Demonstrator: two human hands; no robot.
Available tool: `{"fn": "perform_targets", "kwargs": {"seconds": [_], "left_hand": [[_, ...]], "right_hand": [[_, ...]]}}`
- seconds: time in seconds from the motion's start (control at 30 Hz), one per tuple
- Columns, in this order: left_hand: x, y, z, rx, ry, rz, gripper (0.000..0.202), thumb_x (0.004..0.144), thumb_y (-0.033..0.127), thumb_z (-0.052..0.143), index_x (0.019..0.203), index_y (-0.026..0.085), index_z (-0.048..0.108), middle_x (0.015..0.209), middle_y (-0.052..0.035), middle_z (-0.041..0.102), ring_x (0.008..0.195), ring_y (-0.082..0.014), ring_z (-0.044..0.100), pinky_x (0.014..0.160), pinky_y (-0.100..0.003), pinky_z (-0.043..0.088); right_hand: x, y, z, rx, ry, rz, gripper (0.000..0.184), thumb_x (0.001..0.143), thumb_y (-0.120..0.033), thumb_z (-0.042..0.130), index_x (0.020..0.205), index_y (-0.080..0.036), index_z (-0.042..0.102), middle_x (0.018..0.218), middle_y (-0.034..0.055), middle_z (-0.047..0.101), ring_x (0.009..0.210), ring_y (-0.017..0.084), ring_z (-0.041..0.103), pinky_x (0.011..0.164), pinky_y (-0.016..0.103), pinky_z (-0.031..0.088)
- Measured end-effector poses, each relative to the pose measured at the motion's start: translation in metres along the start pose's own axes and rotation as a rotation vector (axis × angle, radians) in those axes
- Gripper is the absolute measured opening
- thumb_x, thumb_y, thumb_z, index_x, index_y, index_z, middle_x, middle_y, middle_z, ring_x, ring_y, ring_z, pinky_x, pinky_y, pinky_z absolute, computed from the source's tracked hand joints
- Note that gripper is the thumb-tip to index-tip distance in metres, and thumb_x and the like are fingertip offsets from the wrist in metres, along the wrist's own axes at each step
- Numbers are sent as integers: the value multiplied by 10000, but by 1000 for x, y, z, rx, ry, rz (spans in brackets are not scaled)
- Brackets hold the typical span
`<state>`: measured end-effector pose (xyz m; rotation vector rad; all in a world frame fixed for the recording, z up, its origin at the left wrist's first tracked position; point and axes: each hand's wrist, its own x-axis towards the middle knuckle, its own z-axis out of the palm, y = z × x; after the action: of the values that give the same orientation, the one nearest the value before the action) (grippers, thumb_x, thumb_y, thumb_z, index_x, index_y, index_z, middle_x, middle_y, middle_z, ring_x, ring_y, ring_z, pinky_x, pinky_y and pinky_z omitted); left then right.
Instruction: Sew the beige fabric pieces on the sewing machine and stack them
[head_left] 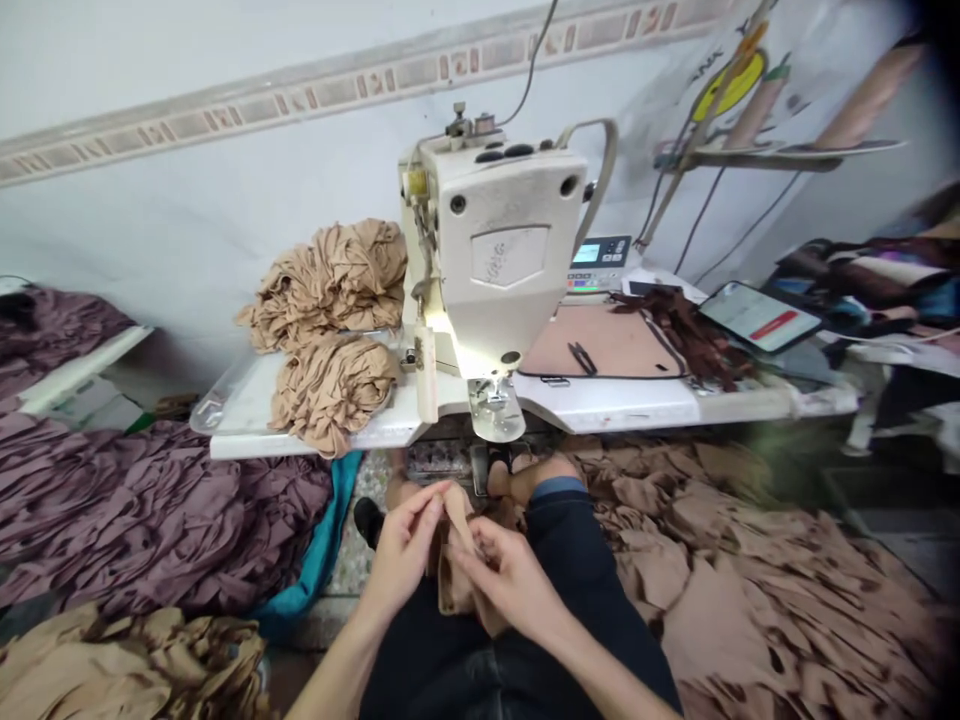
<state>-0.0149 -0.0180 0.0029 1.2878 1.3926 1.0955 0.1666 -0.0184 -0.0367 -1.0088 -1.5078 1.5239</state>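
Above my lap, a piece of tan fabric (459, 580) hangs between my two hands. My left hand (405, 540) pinches its upper edge between thumb and fingers. On the other side, my right hand (511, 570) grips the same cloth a little lower, fingers closed on it. The lower part of the fabric drapes over my dark shorts. Beyond my hands stands a white sewing machine (510, 220), its lamp lit over the needle area and presser foot (496, 398). Neither hand touches the machine.
Tan cloth bundles (337, 385) lie on the white table (630, 408) left of the machine. Thread snips (581, 358) rest on a pink mat (622, 340), near a tablet (759, 315). Purple fabric (150, 510) heaps at left, brown fabric (765, 590) at right.
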Motion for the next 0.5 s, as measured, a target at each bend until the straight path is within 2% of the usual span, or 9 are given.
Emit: {"fn": "perform_targets", "kwargs": {"seconds": [0.1, 0.17, 0.23, 0.3, 0.43, 0.5], "left_hand": [[3, -7, -12, 98, -192, 6, 447, 940, 442, 733, 1309, 191, 760, 1283, -132, 789, 1150, -300, 742, 1005, -406, 592], [2, -9, -12, 207, -321, 14, 299, 938, 387, 744, 1152, 189, 806, 1092, -101, 819, 985, -257, 750, 880, -339, 589], [0, -7, -7, 302, -406, 50, 211, 964, 374, 720, 929, 187, 810, 873, -61, 779, 826, -209, 698, 769, -286, 534], [-1, -5, 0, 340, -412, 103, 285, 992, 388, 688, 813, 184, 775, 796, -42, 703, 761, -181, 631, 709, -265, 477], [1, -5, 10, 263, -406, 130, 320, 1008, 424, 666, 826, 178, 758, 1009, -87, 679, 896, -194, 635, 729, -262, 468], [1, -9, 12, 181, -453, 78, 348, 1009, 456, 662, 826, 172, 743, 978, -80, 681, 870, -187, 632, 729, -263, 472]], "right_hand": [[0, -7, -33, -116, 37, 25, 325, 941, -485, 749, 1051, -180, 762, 803, 5, 687, 710, 166, 601, 646, 250, 474], [0, -13, -53, -155, 19, 46, 361, 886, -461, 807, 1099, -172, 769, 785, -3, 671, 682, 154, 574, 605, 236, 441], [0, -20, -67, -150, -48, 74, 391, 873, -467, 821, 1104, -156, 768, 712, -26, 626, 619, 132, 522, 555, 225, 386], [1, -25, -77, -148, -139, 94, 379, 910, -499, 786, 1034, -141, 780, 665, -31, 605, 584, 119, 490, 539, 224, 358], [2, -31, -91, -174, -265, 92, 412, 958, -533, 729, 871, -135, 791, 695, 10, 669, 620, 136, 542, 571, 236, 405], [2, -33, -98, -172, -285, 52, 386, 950, -515, 743, 857, -145, 801, 770, 31, 707, 699, 159, 593, 638, 252, 452]]}}
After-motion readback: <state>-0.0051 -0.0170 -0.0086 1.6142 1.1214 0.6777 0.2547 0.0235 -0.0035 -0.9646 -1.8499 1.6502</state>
